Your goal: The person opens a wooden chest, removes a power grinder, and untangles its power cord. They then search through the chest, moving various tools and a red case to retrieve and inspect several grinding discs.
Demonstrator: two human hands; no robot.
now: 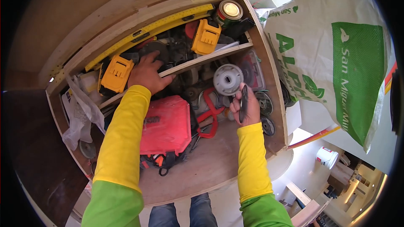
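Observation:
My left hand [148,73] reaches over the wooden divider [206,60] into the back compartment, its fingers apart at a dark round disc [156,50]. Close beside it lies a yellow battery pack [116,74]. My right hand [248,108] is closed around a slim black object [243,103], partly hidden by the fingers. Right at its fingertips is a grey round disc [228,80] with a small slot in its centre. Below the left hand sits a red tool case [165,125], with a red C-clamp [209,113] to its right.
The wooden box [269,67] also holds a yellow spirit level [149,33], a second battery pack [206,36], a tin can [230,10] and a plastic bag [82,113]. Several discs lie at right, including a cutting disc [267,125]. A large white-green sack [332,59] stands outside the box.

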